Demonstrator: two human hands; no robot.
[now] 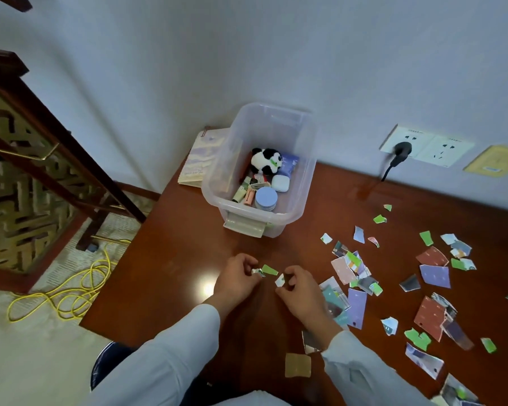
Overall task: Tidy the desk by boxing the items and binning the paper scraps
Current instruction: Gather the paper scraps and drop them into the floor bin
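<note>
A clear plastic box [302,177] stands at the back of the brown desk [170,259], holding a panda plush [265,161], a round blue tin, a white case and small tubes. Torn paper scraps [434,275] in green, purple, red and white lie scattered over the desk's right half. My left hand [238,278] pinches a small crumpled scrap [258,272] near the desk's middle. My right hand [298,291] pinches a white scrap [279,280] just beside it. A green scrap [269,270] lies between the two hands.
A notebook [201,156] lies behind the box on its left, against the wall. A black plug [401,152] sits in the wall socket with its cord reaching the desk. A tan square [297,365] lies near the front edge. A yellow cable [71,291] coils on the floor at left.
</note>
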